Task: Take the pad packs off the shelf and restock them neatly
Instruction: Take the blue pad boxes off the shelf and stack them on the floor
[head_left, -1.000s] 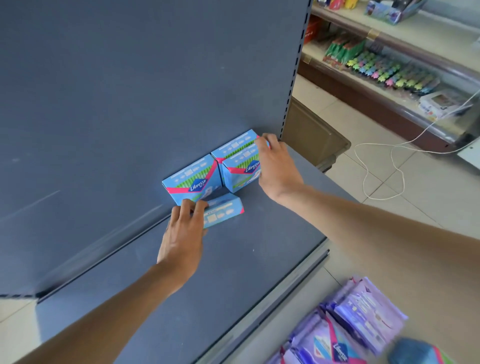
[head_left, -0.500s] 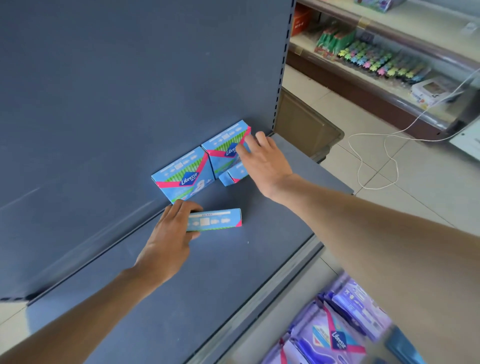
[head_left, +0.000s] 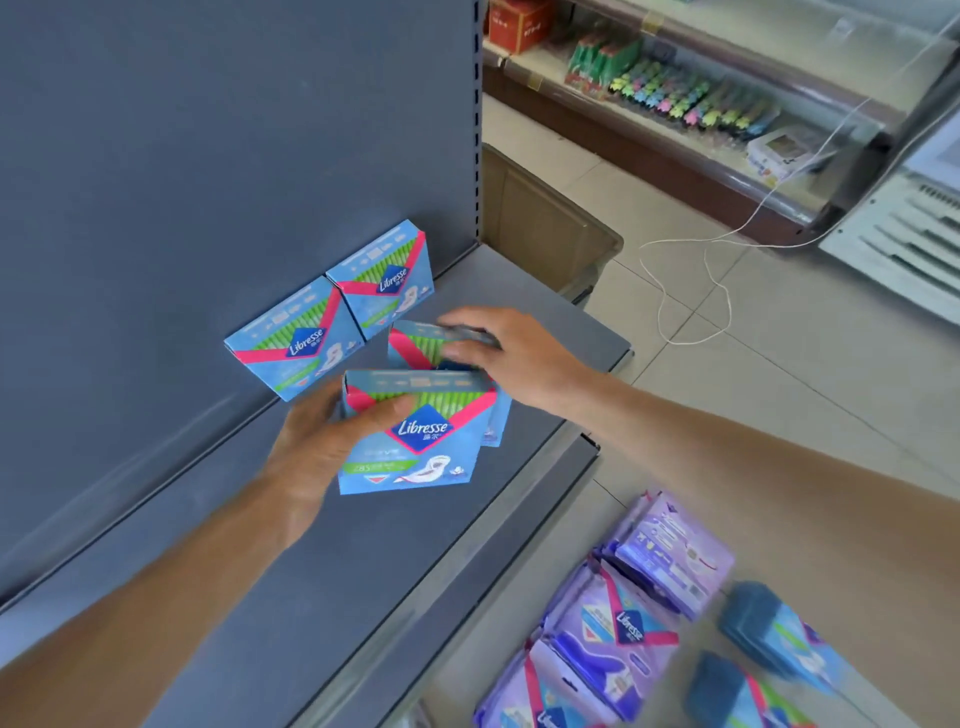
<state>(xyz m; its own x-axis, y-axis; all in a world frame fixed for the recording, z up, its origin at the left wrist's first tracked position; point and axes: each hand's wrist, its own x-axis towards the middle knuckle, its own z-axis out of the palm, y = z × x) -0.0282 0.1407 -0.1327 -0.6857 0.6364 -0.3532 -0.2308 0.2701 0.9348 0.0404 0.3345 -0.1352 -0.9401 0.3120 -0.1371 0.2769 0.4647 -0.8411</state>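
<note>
The grey shelf (head_left: 260, 597) runs from the lower left to the centre of the frame, with the grey back panel (head_left: 208, 156) behind it. On it, two blue pad boxes stand against the panel and touch each other: the left box (head_left: 291, 343) and, up and to the right of it, the right box (head_left: 384, 286).

In front of them, at the centre, the left hand (head_left: 317, 447) holds a third box (head_left: 415, 436) with its face to the camera. The thumb lies across the front and the fingers go behind the box. Just behind it, the right hand (head_left: 519, 358) reaches in from the right, palm down, with its fingers clamped on the top of a fourth box (head_left: 415, 345). The third box partly hides the fourth.

At the lower right lie purple packs (head_left: 613, 623) and blurred blue packs (head_left: 769, 634). At the upper right are a brown bin (head_left: 540, 228), a white cable (head_left: 691, 291) on the floor and a counter (head_left: 675, 98) with coloured goods.
</note>
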